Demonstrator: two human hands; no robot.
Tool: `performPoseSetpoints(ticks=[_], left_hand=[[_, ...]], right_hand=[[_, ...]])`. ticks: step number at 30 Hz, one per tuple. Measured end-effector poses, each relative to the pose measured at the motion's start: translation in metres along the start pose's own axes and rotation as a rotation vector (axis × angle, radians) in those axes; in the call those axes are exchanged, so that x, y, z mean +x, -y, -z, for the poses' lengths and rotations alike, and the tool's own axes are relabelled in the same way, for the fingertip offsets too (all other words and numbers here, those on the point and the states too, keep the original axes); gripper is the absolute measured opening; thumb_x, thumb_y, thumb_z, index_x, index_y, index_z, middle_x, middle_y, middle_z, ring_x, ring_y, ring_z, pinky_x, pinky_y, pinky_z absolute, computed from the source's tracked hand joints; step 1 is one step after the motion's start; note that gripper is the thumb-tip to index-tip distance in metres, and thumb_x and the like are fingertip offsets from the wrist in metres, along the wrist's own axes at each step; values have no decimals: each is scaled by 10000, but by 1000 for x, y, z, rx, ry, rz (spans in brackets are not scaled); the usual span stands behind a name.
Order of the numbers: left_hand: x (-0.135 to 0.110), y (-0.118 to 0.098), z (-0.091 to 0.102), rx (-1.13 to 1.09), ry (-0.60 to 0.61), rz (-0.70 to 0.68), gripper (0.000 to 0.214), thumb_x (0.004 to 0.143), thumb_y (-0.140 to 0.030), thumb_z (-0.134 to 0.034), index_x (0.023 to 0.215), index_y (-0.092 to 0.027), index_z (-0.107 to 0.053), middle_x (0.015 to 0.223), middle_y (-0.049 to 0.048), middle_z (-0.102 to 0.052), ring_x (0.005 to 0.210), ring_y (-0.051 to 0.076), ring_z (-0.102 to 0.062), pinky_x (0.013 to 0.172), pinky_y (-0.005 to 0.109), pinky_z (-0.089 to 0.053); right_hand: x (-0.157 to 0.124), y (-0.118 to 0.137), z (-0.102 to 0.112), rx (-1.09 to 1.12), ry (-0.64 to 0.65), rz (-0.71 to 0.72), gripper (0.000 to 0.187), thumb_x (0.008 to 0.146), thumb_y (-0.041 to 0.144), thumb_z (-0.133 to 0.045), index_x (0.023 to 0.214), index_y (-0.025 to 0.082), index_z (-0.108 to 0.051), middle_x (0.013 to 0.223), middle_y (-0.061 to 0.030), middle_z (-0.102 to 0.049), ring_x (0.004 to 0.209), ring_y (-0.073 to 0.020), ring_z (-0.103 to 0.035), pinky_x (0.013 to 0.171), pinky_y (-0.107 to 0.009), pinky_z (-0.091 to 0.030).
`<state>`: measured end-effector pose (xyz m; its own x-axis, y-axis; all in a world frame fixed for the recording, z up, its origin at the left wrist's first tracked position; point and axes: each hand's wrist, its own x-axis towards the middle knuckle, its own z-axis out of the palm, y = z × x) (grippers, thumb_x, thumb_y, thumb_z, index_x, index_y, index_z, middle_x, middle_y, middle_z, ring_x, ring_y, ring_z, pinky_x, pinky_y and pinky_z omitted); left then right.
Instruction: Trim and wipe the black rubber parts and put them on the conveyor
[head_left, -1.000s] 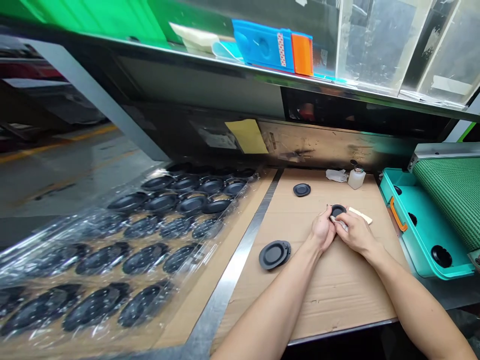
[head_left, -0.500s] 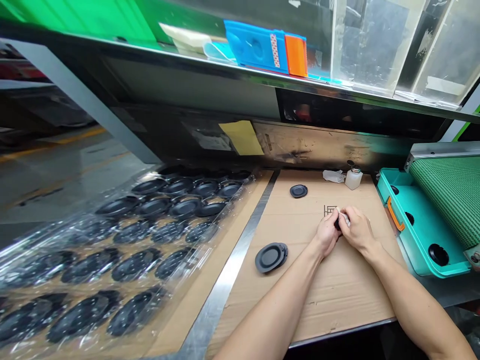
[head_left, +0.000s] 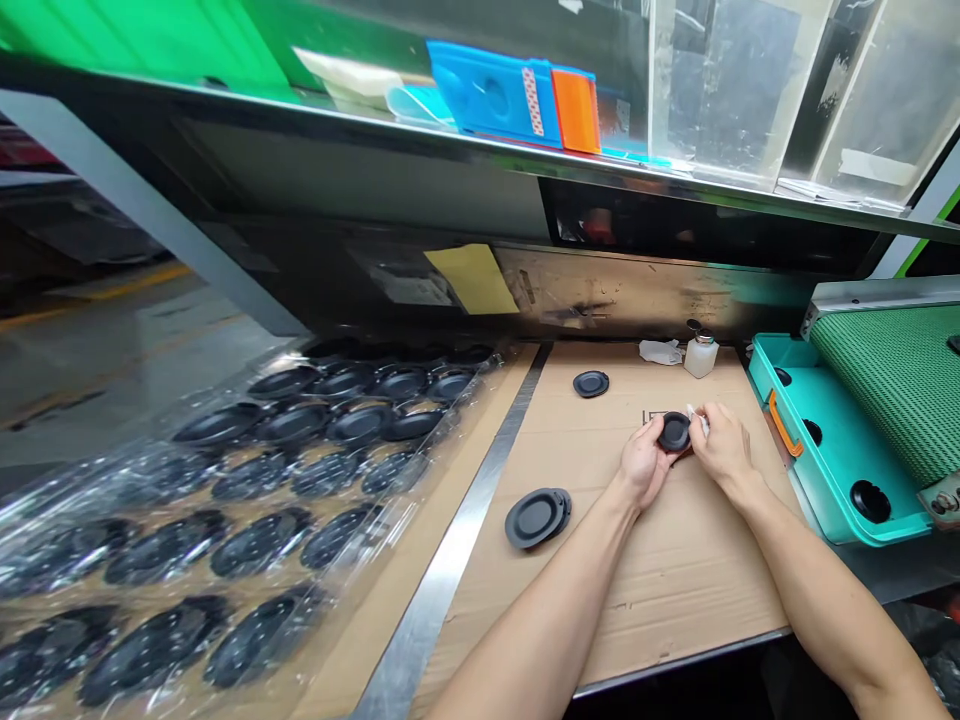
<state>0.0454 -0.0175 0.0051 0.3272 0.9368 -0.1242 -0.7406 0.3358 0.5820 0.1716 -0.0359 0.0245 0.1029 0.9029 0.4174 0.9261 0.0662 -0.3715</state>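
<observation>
My left hand [head_left: 643, 466] grips a small black round plastic part [head_left: 676, 432] by its edge, its dished face turned up toward me. Close against the part's right side is my right hand [head_left: 724, 446], pinching a bit of white cloth or tissue [head_left: 703, 424] that mostly hides in the fingers. Both hands are over the cardboard sheet [head_left: 645, 590]. To their left lie black oval parts [head_left: 535, 518], seemingly two overlapping, and farther back sits another black part [head_left: 591, 383].
A clear plastic tray [head_left: 409, 510] carries rows of black parts at left. At the back stand a dispenser bottle [head_left: 701, 356] and crumpled white tissue [head_left: 661, 352]. On the right are a teal bin [head_left: 829, 490] holding a few black parts and a green conveyor belt [head_left: 892, 380].
The black part in my left hand has turned so its round face shows. My right hand has drawn slightly apart from the left. A dark item appears on the belt's right edge.
</observation>
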Motion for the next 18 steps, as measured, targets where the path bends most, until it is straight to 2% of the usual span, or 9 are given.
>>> performPoseSetpoints(ticks=[5,8,11,15,18], left_hand=[[0,-1,0,-11,-13,0,197,972,-252,-552,954,-116,-693,1029,133,-745,1070,239,-693,976,378,-547],[-1,-2,-2,-15,-5,-5,210,980,-238,-526,931,-118,-692,1011,131,-745,1062,234,-698,974,358,-547],[-2,-2,-6,-19,-24,8,260,1004,-234,-471,945,-110,-692,1014,143,-747,1065,238,-700,978,371,-546],[-2,-2,-7,-35,-55,10,268,1005,-249,-477,995,-100,-699,1035,154,-748,1079,245,-697,1003,383,-533],[0,-5,-3,-38,-59,-19,243,996,-263,-508,1013,-111,-698,1084,148,-742,1104,242,-685,1029,391,-520]], right_hand=[[-6,4,-8,104,29,129,192,970,259,-458,1024,200,-633,1025,-79,-641,934,-194,-610,811,-280,-459],[-8,9,-13,158,27,96,199,967,256,-463,1065,183,-621,1045,-92,-651,954,-199,-622,854,-292,-471],[-10,14,-14,190,25,18,179,961,268,-493,1040,182,-628,1032,-94,-666,931,-198,-632,834,-289,-480],[-14,21,-15,300,102,142,156,952,245,-515,1011,184,-646,988,-70,-682,879,-172,-638,799,-256,-483],[-15,20,-15,224,110,166,172,949,230,-514,1007,185,-670,964,-73,-680,850,-178,-637,776,-264,-476]])
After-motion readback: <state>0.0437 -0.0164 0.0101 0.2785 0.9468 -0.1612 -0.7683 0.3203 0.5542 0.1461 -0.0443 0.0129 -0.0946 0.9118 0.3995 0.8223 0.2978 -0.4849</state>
